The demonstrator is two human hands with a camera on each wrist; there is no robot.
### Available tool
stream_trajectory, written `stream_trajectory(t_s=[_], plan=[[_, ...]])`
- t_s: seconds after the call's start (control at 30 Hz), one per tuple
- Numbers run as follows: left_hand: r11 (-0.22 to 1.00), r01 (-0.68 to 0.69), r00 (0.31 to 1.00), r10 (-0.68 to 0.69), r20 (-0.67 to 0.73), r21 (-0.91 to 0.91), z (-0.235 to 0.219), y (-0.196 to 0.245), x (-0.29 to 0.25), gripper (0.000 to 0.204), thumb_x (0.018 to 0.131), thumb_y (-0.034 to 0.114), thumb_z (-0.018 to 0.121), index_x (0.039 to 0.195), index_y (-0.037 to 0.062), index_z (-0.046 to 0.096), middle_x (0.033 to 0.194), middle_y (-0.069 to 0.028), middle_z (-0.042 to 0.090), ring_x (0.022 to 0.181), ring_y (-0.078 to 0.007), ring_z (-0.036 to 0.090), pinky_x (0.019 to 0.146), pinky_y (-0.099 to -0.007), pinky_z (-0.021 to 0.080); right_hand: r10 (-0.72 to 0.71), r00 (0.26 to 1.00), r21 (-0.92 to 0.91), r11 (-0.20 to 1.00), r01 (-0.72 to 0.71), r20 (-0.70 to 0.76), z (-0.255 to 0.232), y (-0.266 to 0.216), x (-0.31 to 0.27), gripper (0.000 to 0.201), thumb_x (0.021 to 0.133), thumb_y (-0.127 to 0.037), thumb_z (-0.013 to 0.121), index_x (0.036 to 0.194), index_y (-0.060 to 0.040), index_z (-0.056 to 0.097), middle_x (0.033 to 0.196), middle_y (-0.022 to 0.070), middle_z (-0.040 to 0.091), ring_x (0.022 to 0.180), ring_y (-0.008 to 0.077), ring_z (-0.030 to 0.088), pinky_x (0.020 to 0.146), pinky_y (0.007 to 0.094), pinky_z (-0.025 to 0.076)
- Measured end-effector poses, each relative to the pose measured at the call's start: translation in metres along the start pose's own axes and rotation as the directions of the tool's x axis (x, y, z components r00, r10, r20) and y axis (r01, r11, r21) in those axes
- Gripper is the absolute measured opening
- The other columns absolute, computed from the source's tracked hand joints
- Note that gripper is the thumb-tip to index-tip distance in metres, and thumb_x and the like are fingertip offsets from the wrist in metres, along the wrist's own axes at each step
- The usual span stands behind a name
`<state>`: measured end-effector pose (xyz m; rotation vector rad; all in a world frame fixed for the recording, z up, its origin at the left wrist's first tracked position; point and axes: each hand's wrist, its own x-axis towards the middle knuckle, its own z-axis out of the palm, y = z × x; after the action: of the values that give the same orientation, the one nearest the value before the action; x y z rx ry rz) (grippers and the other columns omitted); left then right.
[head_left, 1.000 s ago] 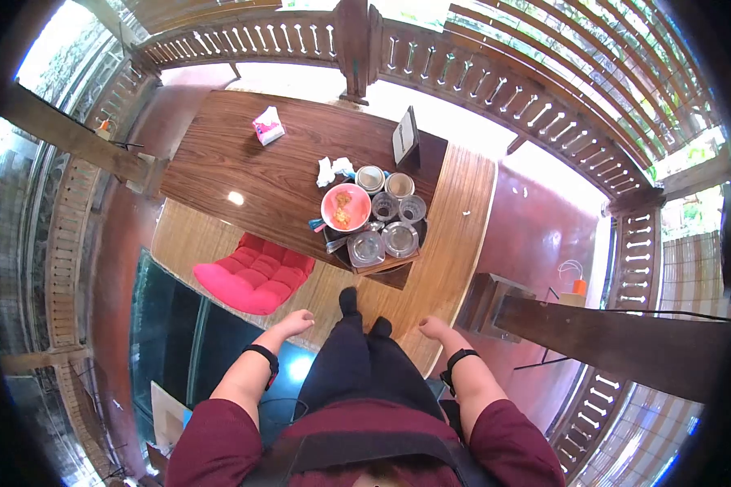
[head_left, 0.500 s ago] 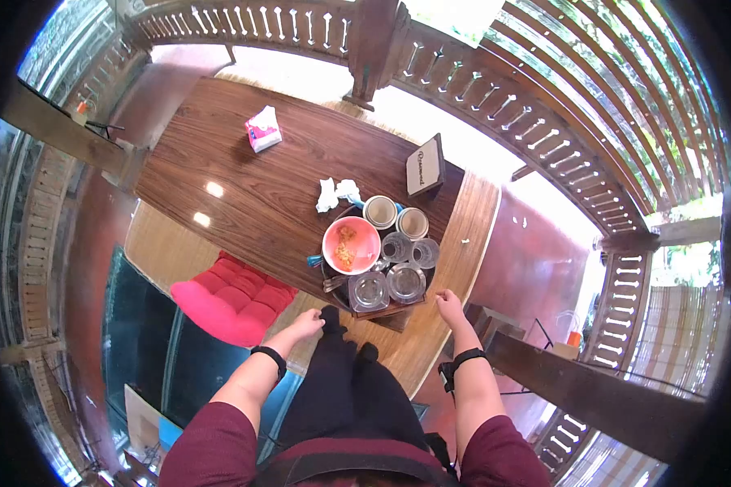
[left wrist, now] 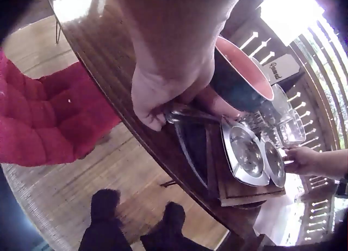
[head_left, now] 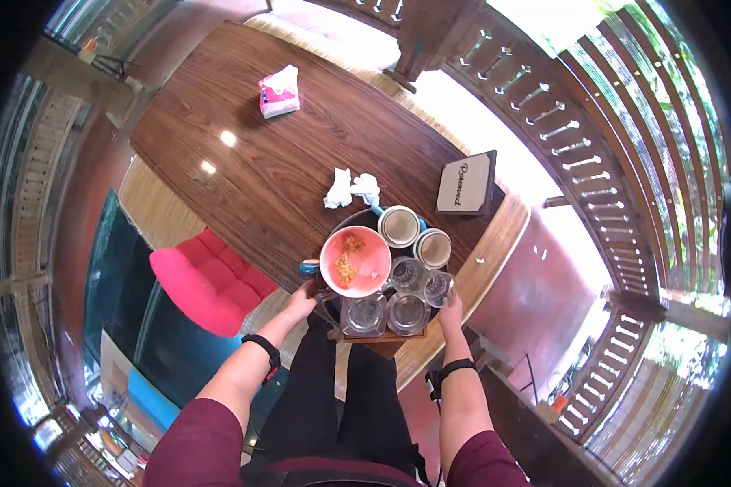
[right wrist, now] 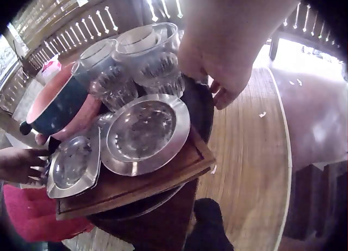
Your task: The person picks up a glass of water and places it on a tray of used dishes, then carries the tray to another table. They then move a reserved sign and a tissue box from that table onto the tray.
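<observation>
A dark round tray (right wrist: 205, 112) at the table's near edge carries crowded dishes. My left hand (head_left: 302, 302) grips its left side, beside metal cutlery handles (left wrist: 190, 114). On the opposite side my right hand (head_left: 452, 312) holds the rim, close to a clear glass (head_left: 439, 289); its thumb is hidden in the right wrist view. A pink-lined bowl (head_left: 372, 256) with food scraps sits at the tray's left, near two mugs (head_left: 400, 226) and another glass (head_left: 406, 277). Two shiny metal-looking dishes (right wrist: 144, 129) lie on a wooden board (right wrist: 136, 187) at the front.
Crumpled tissues (head_left: 339, 188) lie behind the tray, and a tissue pack (head_left: 278, 99) stands farther back on the wooden table (head_left: 219, 105). A reserved sign (head_left: 464, 185) stands at the right. A red cushioned seat (head_left: 207, 280) is at the left.
Both hands have moved forward from beside my body to opposite sides of the tray. The head view has come closer to the table; the dishes keep their places on the tray.
</observation>
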<state>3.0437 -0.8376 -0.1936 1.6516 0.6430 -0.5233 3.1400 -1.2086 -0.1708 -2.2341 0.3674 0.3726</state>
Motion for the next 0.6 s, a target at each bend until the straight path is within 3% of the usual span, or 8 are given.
stream_trajectory(t_s=[0.03,0.07,0.1,0.2,0.33,0.37,0.53,0.6], plan=[[0.997,-0.033,0.999,0.034,0.006,-0.074,0.001,-0.009,0.008,0.048,0.070,0.000,0.048,0.116,-0.0017,0.035,0.108,-0.0154,0.049,0.101,-0.0224,0.047,0.086,-0.0298,0.036,0.013,0.997,-0.020,1.000,-0.014,-0.077,0.002,0.002,0.002,0.036,0.075,-0.006,0.046,0.110,-0.0031,0.043,0.099,0.0191,0.049,0.095,0.0323,0.046,0.080,0.0353,0.037],[0.987,-0.068,0.997,0.070,0.008,-0.148,0.004,-0.017,0.015,0.046,0.071,-0.001,0.047,0.116,-0.0011,0.037,0.107,-0.0150,0.050,0.101,-0.0222,0.047,0.086,-0.0300,0.036,0.023,0.999,-0.048,0.999,-0.025,-0.032,0.001,0.003,0.009,0.036,0.075,-0.006,0.046,0.110,-0.0033,0.043,0.098,0.0197,0.050,0.094,0.0328,0.047,0.079,0.0358,0.038],[0.991,-0.027,0.996,0.015,-0.088,-0.129,0.008,0.011,0.004,0.039,0.073,-0.003,0.045,0.111,-0.0004,0.041,0.105,-0.0144,0.052,0.099,-0.0219,0.048,0.085,-0.0303,0.037,0.037,0.999,-0.078,0.996,-0.036,0.013,-0.006,-0.005,0.010,0.036,0.075,-0.006,0.046,0.110,-0.0035,0.043,0.097,0.0202,0.051,0.093,0.0333,0.048,0.079,0.0363,0.038],[0.991,-0.031,0.973,0.000,-0.231,-0.132,0.020,0.003,0.009,0.035,0.074,-0.002,0.045,0.109,-0.0014,0.042,0.101,-0.0136,0.053,0.095,-0.0222,0.051,0.083,-0.0303,0.038,0.064,0.989,-0.161,0.986,-0.042,0.137,-0.013,-0.012,0.020,0.037,0.074,-0.008,0.047,0.111,-0.0050,0.042,0.093,0.0218,0.053,0.089,0.0351,0.050,0.076,0.0383,0.040],[0.988,0.007,0.950,-0.055,-0.309,-0.155,0.028,0.017,0.001,0.030,0.075,0.004,0.049,0.103,-0.0037,0.044,0.095,-0.0161,0.056,0.087,-0.0229,0.055,0.073,-0.0310,0.043,0.027,0.980,-0.295,0.955,0.034,0.199,-0.016,-0.013,0.028,0.040,0.073,-0.010,0.048,0.113,-0.0071,0.040,0.089,0.0232,0.054,0.086,0.0374,0.051,0.072,0.0409,0.041],[1.000,-0.025,0.927,0.018,-0.374,-0.015,0.029,-0.004,0.010,0.027,0.075,0.005,0.050,0.099,-0.0037,0.047,0.090,-0.0175,0.057,0.083,-0.0236,0.056,0.070,-0.0310,0.044,0.026,0.977,-0.290,0.956,0.038,0.214,-0.016,-0.013,0.029,0.041,0.073,-0.009,0.048,0.113,-0.0074,0.039,0.089,0.0233,0.054,0.086,0.0376,0.051,0.072,0.0411,0.041],[0.997,0.062,0.915,-0.071,-0.396,-0.035,0.029,-0.007,0.014,0.023,0.075,0.006,0.050,0.096,-0.0036,0.049,0.087,-0.0179,0.058,0.083,-0.0255,0.056,0.071,-0.0321,0.043,0.112,0.959,-0.369,0.929,-0.008,0.262,-0.020,-0.019,0.032,0.042,0.072,-0.006,0.045,0.113,-0.0075,0.038,0.089,0.0240,0.054,0.087,0.0381,0.051,0.072,0.0416,0.041],[0.996,0.073,0.912,-0.087,-0.400,-0.050,0.026,-0.005,0.012,0.023,0.075,0.007,0.050,0.095,-0.0037,0.049,0.087,-0.0175,0.058,0.084,-0.0256,0.056,0.072,-0.0323,0.043,0.145,0.939,-0.335,0.942,-0.034,0.312,-0.013,0.005,0.037,0.042,0.071,-0.006,0.044,0.113,-0.0073,0.038,0.088,0.0235,0.054,0.087,0.0372,0.051,0.072,0.0411,0.041]])
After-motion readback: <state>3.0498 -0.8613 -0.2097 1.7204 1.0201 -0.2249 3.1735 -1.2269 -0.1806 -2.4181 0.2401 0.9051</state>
